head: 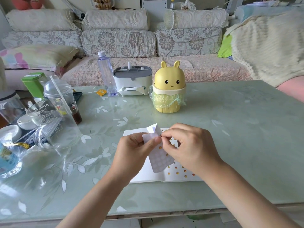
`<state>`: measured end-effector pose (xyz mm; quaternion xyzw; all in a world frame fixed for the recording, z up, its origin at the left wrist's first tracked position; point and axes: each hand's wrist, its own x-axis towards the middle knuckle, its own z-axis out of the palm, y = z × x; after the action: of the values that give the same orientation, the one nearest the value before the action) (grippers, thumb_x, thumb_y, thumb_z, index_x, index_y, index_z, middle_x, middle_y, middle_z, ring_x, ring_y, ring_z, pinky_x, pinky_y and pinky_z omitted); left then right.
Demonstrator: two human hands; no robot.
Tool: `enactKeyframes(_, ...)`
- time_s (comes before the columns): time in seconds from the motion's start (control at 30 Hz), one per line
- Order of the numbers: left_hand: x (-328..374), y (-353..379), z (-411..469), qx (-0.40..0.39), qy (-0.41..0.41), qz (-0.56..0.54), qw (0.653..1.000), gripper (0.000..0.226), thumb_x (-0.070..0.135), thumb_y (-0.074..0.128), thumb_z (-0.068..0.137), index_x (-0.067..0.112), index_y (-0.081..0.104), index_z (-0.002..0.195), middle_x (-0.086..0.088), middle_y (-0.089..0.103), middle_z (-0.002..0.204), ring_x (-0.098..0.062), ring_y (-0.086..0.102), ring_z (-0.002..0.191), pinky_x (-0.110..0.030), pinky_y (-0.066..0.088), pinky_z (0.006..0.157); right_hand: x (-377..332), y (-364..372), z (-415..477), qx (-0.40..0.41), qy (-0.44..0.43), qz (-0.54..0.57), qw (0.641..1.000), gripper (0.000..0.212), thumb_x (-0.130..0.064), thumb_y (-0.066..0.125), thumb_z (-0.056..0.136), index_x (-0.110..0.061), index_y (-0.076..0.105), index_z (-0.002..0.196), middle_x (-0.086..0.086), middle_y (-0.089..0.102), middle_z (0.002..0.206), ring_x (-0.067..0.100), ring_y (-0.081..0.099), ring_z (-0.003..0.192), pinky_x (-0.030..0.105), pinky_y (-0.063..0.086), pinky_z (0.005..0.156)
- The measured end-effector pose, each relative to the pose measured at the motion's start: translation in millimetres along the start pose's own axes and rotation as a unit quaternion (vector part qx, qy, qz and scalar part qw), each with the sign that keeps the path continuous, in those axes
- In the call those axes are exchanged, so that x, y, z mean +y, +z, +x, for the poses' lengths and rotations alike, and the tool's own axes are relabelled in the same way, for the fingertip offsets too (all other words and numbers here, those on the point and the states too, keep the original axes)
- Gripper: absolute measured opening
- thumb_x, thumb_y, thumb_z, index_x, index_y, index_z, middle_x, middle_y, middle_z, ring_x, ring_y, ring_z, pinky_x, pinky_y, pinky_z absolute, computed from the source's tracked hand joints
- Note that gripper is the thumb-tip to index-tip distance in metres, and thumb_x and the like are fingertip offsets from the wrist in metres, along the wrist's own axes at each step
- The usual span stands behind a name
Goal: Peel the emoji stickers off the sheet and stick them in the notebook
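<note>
An open white notebook (144, 176) lies on the table in front of me, with several small yellow emoji stickers (177, 173) stuck on its right page. Above it I hold the sticker sheet (160, 159), a white strip with mostly empty round outlines and a bent-up top corner. My left hand (134, 153) grips the sheet's upper left edge. My right hand (189, 148) pinches at the sheet's top with thumb and forefinger. Whether a sticker is between those fingertips is hidden.
A yellow rabbit-shaped mini bin (169, 88) with a green liner stands behind the notebook. A tissue box (131, 81) and a plastic water bottle (107, 76) stand further back. Glass jugs (51, 122), cups and bowls crowd the left side. The table edge (164, 213) runs near my body.
</note>
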<state>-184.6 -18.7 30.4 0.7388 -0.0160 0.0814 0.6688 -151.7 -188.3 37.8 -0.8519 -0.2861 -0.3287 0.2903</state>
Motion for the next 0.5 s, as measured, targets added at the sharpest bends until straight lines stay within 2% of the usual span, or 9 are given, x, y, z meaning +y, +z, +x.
enactKeyframes(0.1, 1.1, 0.2, 0.8, 0.003, -0.03, -0.034, 0.999, 0.01, 0.017, 0.073, 0.09, 0.01, 0.079, 0.086, -0.006, 0.078, 0.084, -0.018, 0.073, 0.079, -0.036, 0.058, 0.082, -1.6, -0.8, -0.1, -0.012, 0.065, 0.072, 0.995, 0.012, -0.03, 0.066, 0.081, -0.029, 0.069, 0.069, -0.015, 0.06, 0.07, 0.012, 0.047, 0.052, 0.031, 0.044, 0.048)
enactKeyframes(0.2, 0.8, 3.0, 0.9, -0.003, -0.059, -0.065, 0.996, 0.011, 0.015, 0.071, 0.091, 0.006, 0.076, 0.088, -0.01, 0.077, 0.085, -0.021, 0.073, 0.079, -0.039, 0.058, 0.081, -2.0, 0.0, 0.0, -0.02, 0.086, 0.102, 0.991, 0.009, -0.028, 0.069, 0.079, -0.028, 0.07, 0.07, -0.017, 0.061, 0.071, 0.014, 0.051, 0.053, 0.031, 0.046, 0.051)
enactKeyframes(0.3, -1.8, 3.5, -0.1, -0.01, -0.057, -0.038, 0.998, 0.011, 0.019, 0.071, 0.091, 0.01, 0.074, 0.088, -0.008, 0.077, 0.085, -0.021, 0.072, 0.08, -0.042, 0.057, 0.081, 1.9, 1.0, 0.0, -0.043, 0.116, 0.141, 0.982, 0.007, -0.028, 0.069, 0.079, -0.029, 0.07, 0.072, -0.019, 0.063, 0.073, 0.011, 0.053, 0.055, 0.025, 0.046, 0.055)
enactKeyframes(0.33, -3.0, 3.3, -0.2, -0.012, -0.05, -0.027, 0.998, 0.01, 0.02, 0.071, 0.092, 0.012, 0.074, 0.087, -0.007, 0.077, 0.085, -0.02, 0.072, 0.08, -0.041, 0.057, 0.08, 3.1, 0.4, 0.1, -0.049, 0.108, 0.135, 0.984, 0.008, -0.031, 0.067, 0.079, -0.03, 0.07, 0.072, -0.02, 0.063, 0.074, 0.009, 0.053, 0.056, 0.023, 0.044, 0.056)
enactKeyframes(0.4, -2.7, 3.2, -0.8, -0.015, -0.038, -0.01, 0.999, 0.008, 0.019, 0.071, 0.092, 0.013, 0.074, 0.087, -0.004, 0.077, 0.084, -0.016, 0.072, 0.079, -0.032, 0.057, 0.075, 5.0, -2.6, 1.5, -0.044, 0.037, 0.062, 0.996, 0.012, -0.033, 0.062, 0.084, -0.029, 0.068, 0.074, -0.018, 0.061, 0.074, 0.007, 0.049, 0.055, 0.021, 0.041, 0.053)
enactKeyframes(0.47, -0.2, 2.9, -1.6, -0.011, -0.037, -0.003, 0.999, 0.008, 0.016, 0.068, 0.094, 0.014, 0.074, 0.089, -0.002, 0.077, 0.083, -0.013, 0.071, 0.078, -0.023, 0.054, 0.07, 6.6, -3.7, 3.8, -0.032, -0.068, -0.033, 0.997, 0.016, -0.027, 0.061, 0.092, -0.025, 0.068, 0.078, -0.011, 0.061, 0.076, 0.009, 0.05, 0.055, 0.027, 0.042, 0.048)
enactKeyframes(0.5, 0.6, 2.3, -1.6, -0.01, -0.044, -0.004, 0.999, 0.009, 0.015, 0.067, 0.094, 0.013, 0.074, 0.089, -0.003, 0.077, 0.084, -0.013, 0.071, 0.078, -0.023, 0.054, 0.071, 7.6, -3.5, 4.7, -0.029, -0.108, -0.057, 0.992, 0.018, -0.025, 0.06, 0.096, -0.022, 0.069, 0.081, -0.008, 0.062, 0.078, 0.013, 0.053, 0.056, 0.03, 0.043, 0.046)
